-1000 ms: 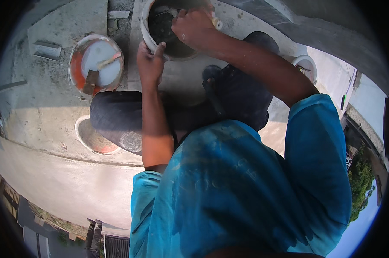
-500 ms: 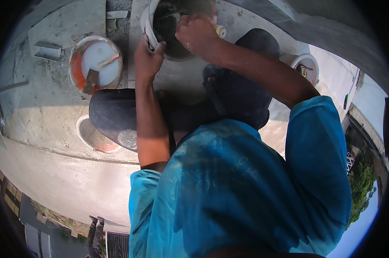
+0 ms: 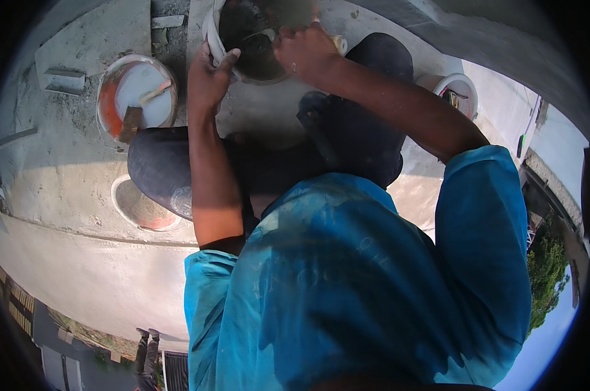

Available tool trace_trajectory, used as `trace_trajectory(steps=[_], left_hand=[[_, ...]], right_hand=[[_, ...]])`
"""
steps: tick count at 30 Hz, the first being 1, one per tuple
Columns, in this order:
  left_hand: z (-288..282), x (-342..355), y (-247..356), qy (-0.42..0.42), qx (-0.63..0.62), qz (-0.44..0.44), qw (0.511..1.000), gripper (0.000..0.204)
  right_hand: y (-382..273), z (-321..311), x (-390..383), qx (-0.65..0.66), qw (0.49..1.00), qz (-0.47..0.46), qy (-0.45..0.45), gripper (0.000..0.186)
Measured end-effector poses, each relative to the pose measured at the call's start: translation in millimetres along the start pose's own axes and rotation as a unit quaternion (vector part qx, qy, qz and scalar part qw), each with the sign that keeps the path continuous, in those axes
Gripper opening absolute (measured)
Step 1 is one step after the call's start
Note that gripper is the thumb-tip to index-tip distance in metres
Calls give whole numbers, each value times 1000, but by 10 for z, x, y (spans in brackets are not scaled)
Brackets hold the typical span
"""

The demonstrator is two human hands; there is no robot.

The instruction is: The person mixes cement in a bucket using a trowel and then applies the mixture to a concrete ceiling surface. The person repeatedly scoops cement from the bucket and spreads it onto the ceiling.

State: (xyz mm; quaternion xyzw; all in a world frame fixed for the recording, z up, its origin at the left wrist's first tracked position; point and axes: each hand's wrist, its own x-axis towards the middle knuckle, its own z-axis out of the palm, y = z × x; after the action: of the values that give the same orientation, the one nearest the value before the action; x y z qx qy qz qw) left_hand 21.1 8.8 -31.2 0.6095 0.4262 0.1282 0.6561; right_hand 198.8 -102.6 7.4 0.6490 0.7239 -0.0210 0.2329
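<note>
My left hand is closed on the whitish rim of a bucket at the top of the view, thumb on the inner side. Dark grey, wet-looking material shows inside the bucket. Over its right side, my right hand is closed in a fist around a tool. The tool's pale round handle end sticks out beside the fist; its working end is too unclear to name. Both forearms reach forward past my bent knees in dark trousers.
At left stands an orange-stained bucket holding whitish liquid, a wooden-handled brush-like tool across it. A tipped bucket lies by my left knee. Another bucket with tools sits at right. A metal channel piece lies far left.
The whole view has shifted slightly, so my hands and the buckets appear a little further left and up. My left hand still grips the rim and my right hand still holds the tool.
</note>
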Motion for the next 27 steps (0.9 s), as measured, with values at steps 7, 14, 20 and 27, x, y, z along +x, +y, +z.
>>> trace_trajectory(steps=[7,14,20,27], left_hand=[[174,-120,8,34,33,33,998,53],[138,-170,-108,34,-47,7,998,36],[104,-132,49,11,-51,-62,997,41],[108,-143,78,64,-136,-63,987,37]], right_hand=[[612,824,128,434,892,121,-41,31],[166,429,22,818,390,205,-370,48],[463,-165,10,467,845,169,-200,42],[200,-173,88,201,977,30,-65,28]])
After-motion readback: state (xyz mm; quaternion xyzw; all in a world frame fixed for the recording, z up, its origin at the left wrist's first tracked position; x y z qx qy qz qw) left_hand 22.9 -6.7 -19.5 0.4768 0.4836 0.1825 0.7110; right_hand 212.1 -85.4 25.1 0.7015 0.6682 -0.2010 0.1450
